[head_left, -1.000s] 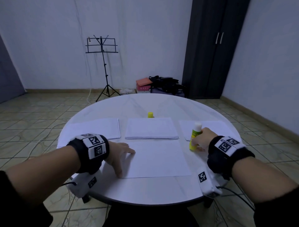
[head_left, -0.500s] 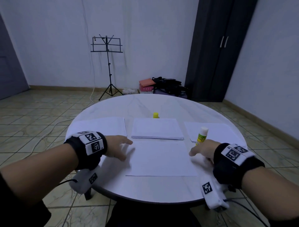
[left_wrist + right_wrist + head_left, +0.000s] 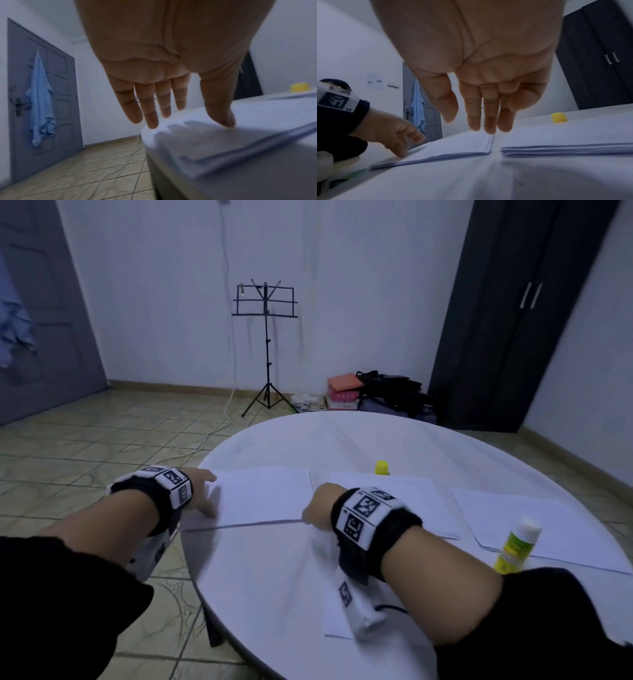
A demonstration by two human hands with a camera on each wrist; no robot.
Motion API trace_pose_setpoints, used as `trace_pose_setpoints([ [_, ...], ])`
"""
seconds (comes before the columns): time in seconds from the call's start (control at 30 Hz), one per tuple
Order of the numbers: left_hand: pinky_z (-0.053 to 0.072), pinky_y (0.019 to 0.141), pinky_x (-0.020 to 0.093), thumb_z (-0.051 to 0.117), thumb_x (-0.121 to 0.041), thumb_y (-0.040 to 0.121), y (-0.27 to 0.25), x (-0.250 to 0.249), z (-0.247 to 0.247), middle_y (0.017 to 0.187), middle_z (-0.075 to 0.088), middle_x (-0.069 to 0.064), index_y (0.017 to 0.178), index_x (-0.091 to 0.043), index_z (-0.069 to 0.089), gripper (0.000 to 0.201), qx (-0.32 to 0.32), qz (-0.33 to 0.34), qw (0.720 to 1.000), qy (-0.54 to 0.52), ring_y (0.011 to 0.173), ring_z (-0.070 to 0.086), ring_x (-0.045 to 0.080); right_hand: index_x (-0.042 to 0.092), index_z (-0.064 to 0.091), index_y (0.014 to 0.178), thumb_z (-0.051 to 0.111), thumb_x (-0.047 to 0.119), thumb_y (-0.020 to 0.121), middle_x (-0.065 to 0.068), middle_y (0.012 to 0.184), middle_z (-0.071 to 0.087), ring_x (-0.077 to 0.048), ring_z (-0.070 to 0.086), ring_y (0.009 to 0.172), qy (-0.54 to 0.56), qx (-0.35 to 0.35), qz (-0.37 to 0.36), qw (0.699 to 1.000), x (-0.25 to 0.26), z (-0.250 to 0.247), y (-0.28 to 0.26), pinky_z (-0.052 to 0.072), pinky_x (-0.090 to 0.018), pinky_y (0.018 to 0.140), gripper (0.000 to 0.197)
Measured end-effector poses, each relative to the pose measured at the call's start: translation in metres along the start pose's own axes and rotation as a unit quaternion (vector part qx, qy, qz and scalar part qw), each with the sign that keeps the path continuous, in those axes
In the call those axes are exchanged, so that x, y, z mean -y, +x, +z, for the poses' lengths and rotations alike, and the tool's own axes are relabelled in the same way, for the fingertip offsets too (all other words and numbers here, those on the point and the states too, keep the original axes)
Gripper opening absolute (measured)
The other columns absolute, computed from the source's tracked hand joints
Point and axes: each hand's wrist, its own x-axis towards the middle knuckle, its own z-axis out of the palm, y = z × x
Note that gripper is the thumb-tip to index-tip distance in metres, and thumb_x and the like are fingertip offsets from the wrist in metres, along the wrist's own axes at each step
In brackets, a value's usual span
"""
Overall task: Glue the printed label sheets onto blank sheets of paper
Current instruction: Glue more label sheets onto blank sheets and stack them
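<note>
Three lots of white paper lie across the round white table [image 3: 342, 440]: a left stack [image 3: 263, 494], a middle stack [image 3: 411, 491] and sheets on the right [image 3: 534, 518]. A single sheet [image 3: 400, 628] lies nearer me, under my right forearm. My left hand [image 3: 202, 491] is at the left stack's left edge, fingers straight, its thumb [image 3: 223, 115] touching the top sheet. My right hand [image 3: 317, 506] has straight fingertips [image 3: 489, 128] at that stack's right edge, beside the middle stack [image 3: 565, 148]. The yellow-green glue stick [image 3: 517, 546] stands upright and unheld at the right.
A small yellow cap [image 3: 382, 467] sits behind the middle stack. A music stand [image 3: 265, 337], a pile of bags and boxes [image 3: 376, 392] and a dark wardrobe [image 3: 513, 320] stand beyond the table. The grey door [image 3: 42, 94] on the left has a blue garment hanging on it.
My right hand let go of the glue stick, which stays upright, and crossed left to the left stack. My left hand left the front sheet for that stack's left edge. The view turned left.
</note>
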Motion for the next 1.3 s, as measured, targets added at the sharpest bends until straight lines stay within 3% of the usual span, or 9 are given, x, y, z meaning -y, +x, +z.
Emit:
trace_pose_setpoints([
  [0.13, 0.03, 0.112, 0.038, 0.084, -0.063, 0.045, 0.036, 0.015, -0.003, 0.156, 0.026, 0.001, 0.152, -0.025, -0.005, 0.144, 0.05, -0.027, 0.998, -0.014, 0.14, 0.032, 0.023, 0.023, 0.056, 0.086, 0.056, 0.04, 0.079, -0.007, 0.124, 0.059, -0.033, 0.058, 0.104, -0.081, 0.067, 0.055, 0.993, -0.004, 0.035, 0.137, 0.048, -0.046, 0.09, 0.019],
  [0.2, 0.029, 0.112, 0.042, 0.079, -0.073, 0.024, 0.056, 0.019, -0.002, 0.157, 0.023, 0.003, 0.15, -0.023, -0.016, 0.166, 0.066, -0.035, 0.997, -0.002, 0.141, 0.031, 0.025, 0.023, 0.062, 0.106, 0.059, 0.04, 0.084, -0.002, 0.129, 0.058, -0.026, 0.056, 0.112, -0.115, 0.068, 0.001, 0.991, 0.019, 0.012, 0.085, 0.044, -0.031, 0.088, 0.027],
  [0.27, 0.03, 0.111, 0.044, 0.074, -0.076, 0.014, 0.064, 0.018, -0.002, 0.156, 0.025, 0.004, 0.148, -0.019, -0.021, 0.174, 0.08, -0.029, 0.996, 0.01, 0.14, 0.032, 0.027, 0.016, 0.058, 0.124, 0.057, 0.031, 0.091, -0.001, 0.133, 0.054, -0.023, 0.052, 0.119, -0.134, 0.072, -0.029, 0.988, 0.027, 0.005, 0.067, 0.044, -0.036, 0.094, 0.036],
  [0.43, 0.032, 0.11, 0.04, 0.084, -0.06, 0.049, 0.064, 0.017, 0.002, 0.153, 0.032, 0.003, 0.148, -0.011, -0.019, 0.151, 0.074, 0.0, 0.997, -0.021, 0.137, 0.037, 0.026, 0.015, 0.061, 0.114, 0.054, 0.026, 0.09, -0.003, 0.116, 0.057, -0.027, 0.056, 0.111, -0.186, 0.065, -0.049, 0.979, 0.031, 0.013, 0.083, 0.045, -0.043, 0.095, 0.028],
  [0.77, 0.042, 0.1, 0.034, 0.09, -0.024, 0.059, 0.035, 0.013, 0.005, 0.146, 0.039, 0.01, 0.15, -0.026, -0.013, 0.138, -0.035, 0.061, 0.98, -0.186, 0.128, 0.045, 0.027, 0.011, 0.063, 0.116, 0.056, 0.027, 0.091, -0.003, 0.121, 0.062, -0.022, 0.057, 0.092, -0.181, 0.029, -0.079, 0.98, 0.029, 0.009, 0.075, 0.044, -0.03, 0.074, 0.03],
  [0.9, 0.057, 0.075, 0.045, 0.089, -0.016, 0.059, 0.025, 0.033, 0.007, 0.104, 0.061, 0.014, 0.139, -0.009, 0.031, 0.1, -0.045, -0.072, 0.855, -0.511, 0.087, 0.065, 0.031, 0.014, 0.063, 0.109, 0.065, 0.038, 0.08, -0.005, 0.12, 0.061, -0.027, 0.059, 0.098, -0.129, 0.025, -0.026, 0.991, 0.036, 0.011, 0.07, 0.049, -0.036, 0.084, 0.037],
  [1.03, 0.054, 0.049, 0.029, 0.075, -0.017, 0.078, 0.008, 0.032, 0.014, 0.066, 0.062, 0.011, 0.098, 0.0, 0.059, 0.03, 0.1, -0.099, 0.773, -0.619, 0.057, 0.062, 0.026, 0.014, 0.054, 0.072, 0.069, 0.042, 0.078, -0.002, 0.084, 0.06, -0.024, 0.062, 0.079, -0.065, 0.019, -0.001, 0.998, 0.037, 0.0, 0.055, 0.051, -0.025, 0.072, 0.032],
  [1.2, 0.05, 0.047, 0.023, 0.056, -0.017, 0.089, 0.004, 0.02, 0.013, 0.082, 0.068, 0.011, 0.085, -0.017, 0.056, 0.004, 0.138, -0.072, 0.698, -0.699, 0.053, 0.062, 0.025, 0.009, 0.052, 0.103, 0.068, 0.068, 0.065, -0.007, 0.107, 0.058, -0.031, 0.059, 0.101, -0.097, -0.011, 0.038, 0.995, 0.039, 0.003, 0.047, 0.046, -0.043, 0.093, 0.072],
  [1.3, 0.05, 0.04, 0.024, 0.049, -0.012, 0.091, 0.005, 0.016, 0.015, 0.098, 0.058, 0.012, 0.079, -0.013, 0.051, 0.012, 0.114, -0.076, 0.666, -0.733, 0.045, 0.065, 0.023, 0.008, 0.042, 0.124, 0.057, 0.044, 0.085, -0.012, 0.126, 0.043, -0.034, 0.045, 0.119, -0.08, -0.084, 0.053, 0.992, 0.033, 0.002, 0.047, 0.04, -0.042, 0.096, 0.056],
])
